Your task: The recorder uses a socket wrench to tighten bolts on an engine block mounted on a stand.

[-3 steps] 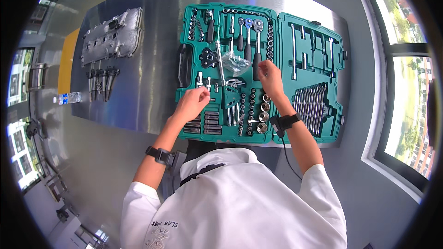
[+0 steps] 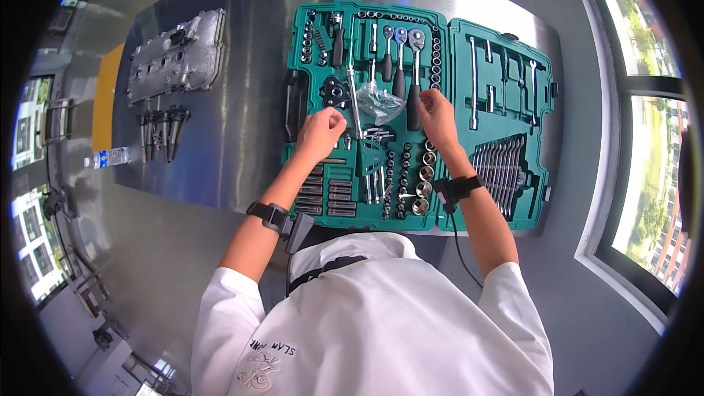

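Note:
A green tool case [image 2: 440, 224] lies opened out on the table, with sockets and tools in its recesses. My left hand [image 2: 320, 134] is over its left half, fingers curled together, just nearer than a black knob-shaped piece [image 2: 334, 92]. Whatever those fingers hold, if anything, is hidden. My right hand [image 2: 438, 119] has its fingers closed beside the black handle of the largest ratchet [image 2: 414, 106]; I cannot tell whether they touch it. Between the hands, a crumpled clear plastic bag [image 2: 381, 105] rests on the tools. A long silver bar [image 2: 354, 103] slants beside the bag.
Combination wrenches [image 2: 499, 172] fill the lid at right. On the table's left are a metal engine cover [image 2: 178, 57] and several dark rod-like parts [image 2: 163, 132]. A water bottle [image 2: 107, 158] lies at the left edge. A cable [image 2: 462, 253] hangs from my right wrist's band.
My left hand has moved away from me and slightly right, from above the short sockets toward the black knob-shaped piece. The right hand stays by the large ratchet's handle.

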Demonstrator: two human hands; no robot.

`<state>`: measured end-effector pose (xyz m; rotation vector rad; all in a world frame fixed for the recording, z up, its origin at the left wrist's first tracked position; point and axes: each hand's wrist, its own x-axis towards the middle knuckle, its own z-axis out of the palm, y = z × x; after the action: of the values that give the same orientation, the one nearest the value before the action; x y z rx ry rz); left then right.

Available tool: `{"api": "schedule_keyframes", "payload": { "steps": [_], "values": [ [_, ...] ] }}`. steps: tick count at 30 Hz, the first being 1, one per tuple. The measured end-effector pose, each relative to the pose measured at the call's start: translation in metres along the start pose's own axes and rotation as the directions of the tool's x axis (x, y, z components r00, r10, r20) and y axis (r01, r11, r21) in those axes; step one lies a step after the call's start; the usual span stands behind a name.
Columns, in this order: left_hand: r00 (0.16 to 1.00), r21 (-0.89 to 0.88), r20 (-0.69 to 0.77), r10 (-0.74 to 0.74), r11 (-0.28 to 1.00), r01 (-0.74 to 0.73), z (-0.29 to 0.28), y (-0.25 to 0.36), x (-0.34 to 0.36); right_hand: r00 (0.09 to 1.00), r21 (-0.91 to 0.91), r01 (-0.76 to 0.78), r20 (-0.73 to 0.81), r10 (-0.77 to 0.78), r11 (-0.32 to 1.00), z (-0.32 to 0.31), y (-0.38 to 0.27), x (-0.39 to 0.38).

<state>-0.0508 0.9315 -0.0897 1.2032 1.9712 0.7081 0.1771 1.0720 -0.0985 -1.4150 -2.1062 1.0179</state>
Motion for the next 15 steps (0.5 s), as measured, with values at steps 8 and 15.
{"api": "schedule_keyframes", "payload": {
  "steps": [8, 15],
  "values": [
    [0.978, 0.176, -0.176, -0.113, 0.974, 0.145, 0.02, 0.03, 0.082, 0.999, -0.37, -0.048, -0.042, 0.035, 0.928, 0.011, 0.001, 0.05],
    [0.934, -0.344, -0.122, 0.336, 0.868, -0.357, 0.007, 0.05, 0.039, 0.925, 0.327, -0.158, 0.379, 0.024, 0.932, 0.018, -0.103, 0.03]
  ]
}}
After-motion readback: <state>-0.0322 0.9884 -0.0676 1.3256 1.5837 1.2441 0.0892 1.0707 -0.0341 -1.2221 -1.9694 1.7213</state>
